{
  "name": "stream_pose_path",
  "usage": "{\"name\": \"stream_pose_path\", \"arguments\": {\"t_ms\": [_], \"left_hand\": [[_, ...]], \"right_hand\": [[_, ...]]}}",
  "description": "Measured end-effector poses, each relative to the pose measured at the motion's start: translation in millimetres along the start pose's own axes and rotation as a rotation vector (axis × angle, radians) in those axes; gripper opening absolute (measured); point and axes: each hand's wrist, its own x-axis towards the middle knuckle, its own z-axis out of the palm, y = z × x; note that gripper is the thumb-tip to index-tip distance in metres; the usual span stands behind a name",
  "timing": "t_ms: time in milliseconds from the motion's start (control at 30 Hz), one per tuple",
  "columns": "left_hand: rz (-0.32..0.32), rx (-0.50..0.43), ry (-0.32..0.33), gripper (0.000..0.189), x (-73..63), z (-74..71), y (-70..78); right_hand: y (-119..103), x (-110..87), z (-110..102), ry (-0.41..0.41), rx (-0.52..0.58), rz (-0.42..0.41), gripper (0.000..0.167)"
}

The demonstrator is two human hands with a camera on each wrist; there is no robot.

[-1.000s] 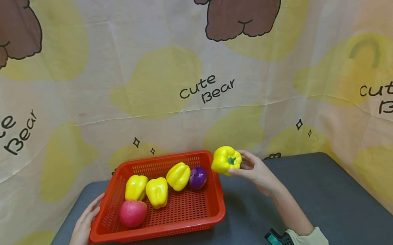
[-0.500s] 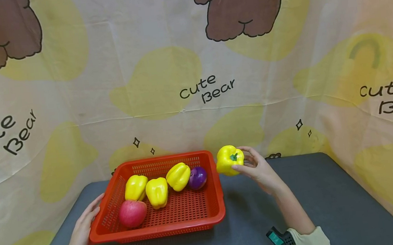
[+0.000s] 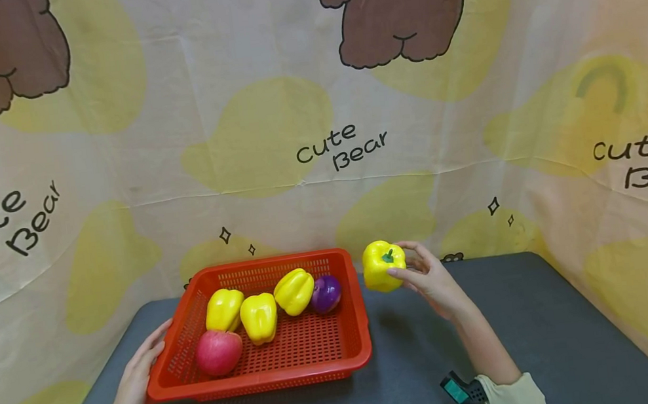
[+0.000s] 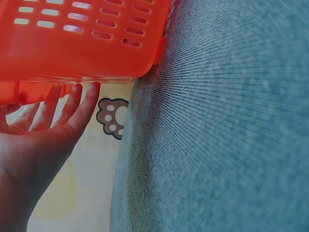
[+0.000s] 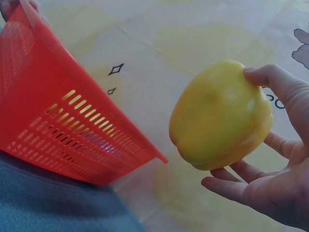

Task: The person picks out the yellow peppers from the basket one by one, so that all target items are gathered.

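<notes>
Red basket (image 3: 259, 379): my left hand (image 3: 135, 383) is touching.
Bell pepper (image 3: 380, 275): my right hand (image 3: 438, 285) is gripping, ideally gently.

Red basket (image 3: 260, 381), yellow peppers (image 3: 377, 272), one green stem (image 3: 388, 256), pinkish-red apple (image 3: 218, 352), round purple fruit (image 3: 326, 294), blue-grey table (image 3: 551, 336); pale cloth (image 3: 457, 168) with yellow blotches (image 3: 275, 134), brown bears (image 3: 399, 10), black lettering (image 3: 344, 154).
</notes>
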Motion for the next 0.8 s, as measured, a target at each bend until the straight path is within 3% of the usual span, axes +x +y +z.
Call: {"name": "stream_pose_path", "arguments": {"t_ms": [800], "left_hand": [[0.015, -0.015, -0.017, 0.039, -0.4, -0.1, -0.1]], "right_hand": [[17.2, 8.7, -5.2, 0.078, -0.025, 0.049, 0.058]]}}
